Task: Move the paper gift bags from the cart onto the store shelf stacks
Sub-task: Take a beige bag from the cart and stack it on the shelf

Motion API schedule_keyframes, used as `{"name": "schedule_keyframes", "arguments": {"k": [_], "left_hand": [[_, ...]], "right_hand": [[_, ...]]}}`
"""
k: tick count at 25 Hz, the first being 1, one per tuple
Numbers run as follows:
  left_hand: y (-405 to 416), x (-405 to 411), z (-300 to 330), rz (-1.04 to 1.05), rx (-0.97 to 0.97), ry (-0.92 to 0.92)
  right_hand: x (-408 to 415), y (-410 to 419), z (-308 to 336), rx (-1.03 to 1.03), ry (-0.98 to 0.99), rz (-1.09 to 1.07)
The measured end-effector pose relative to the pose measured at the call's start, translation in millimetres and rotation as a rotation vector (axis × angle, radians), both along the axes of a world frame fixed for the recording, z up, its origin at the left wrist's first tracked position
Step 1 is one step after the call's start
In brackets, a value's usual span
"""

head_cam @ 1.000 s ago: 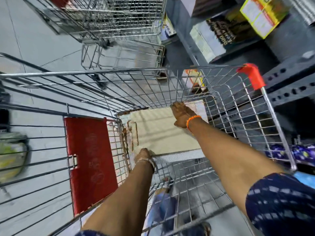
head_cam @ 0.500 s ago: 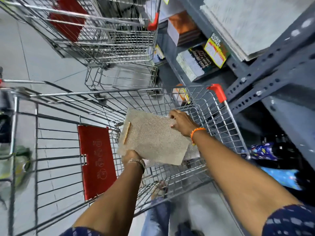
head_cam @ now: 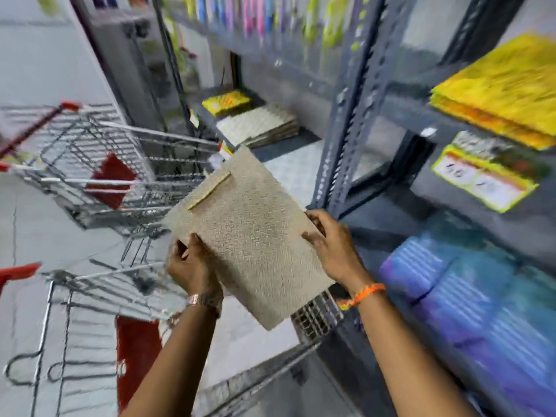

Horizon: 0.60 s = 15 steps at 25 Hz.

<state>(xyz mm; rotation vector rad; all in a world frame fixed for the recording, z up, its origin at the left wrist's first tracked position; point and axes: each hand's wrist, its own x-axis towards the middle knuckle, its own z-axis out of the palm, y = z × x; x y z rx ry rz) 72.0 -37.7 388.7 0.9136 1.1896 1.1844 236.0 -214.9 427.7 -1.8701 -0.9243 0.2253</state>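
Observation:
A flat beige textured paper gift bag with a gold handle is held in the air in front of the grey metal shelf. My left hand grips its lower left edge. My right hand grips its right edge. The wire cart it came from is below and to the left, with a red flap. A stack of similar pale gift bags lies on a shelf further back. The view is blurred by motion.
A second wire cart stands behind the first. Yellow bag stacks lie on the upper right shelf, blue and purple ones on the lower right shelf. A yellow price label hangs on the shelf edge.
Both hands have lifted the beige bag out of the cart and carried it up and right toward the shelf. The view has swung up from the cart to the shelves.

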Motion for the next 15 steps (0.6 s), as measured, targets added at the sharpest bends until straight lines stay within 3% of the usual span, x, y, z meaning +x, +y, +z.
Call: {"name": "schedule_keyframes", "arguments": {"k": [5,10,15], "left_hand": [[-58.5,47.4,131.7,-0.273,0.318,-0.334],[-141.4,102.7,225.6,-0.663,0.589,-0.412],[-246.5,146.3,282.8,-0.956,0.735,-0.510]], "right_hand": [[-5.5,-93.1,113.2,0.251,-0.198,-0.308],[-25.9,-204.8,213.0,0.459,-0.381,-0.649],[-33.3,-309.9,267.0,0.452,-0.424,-0.918]]}}
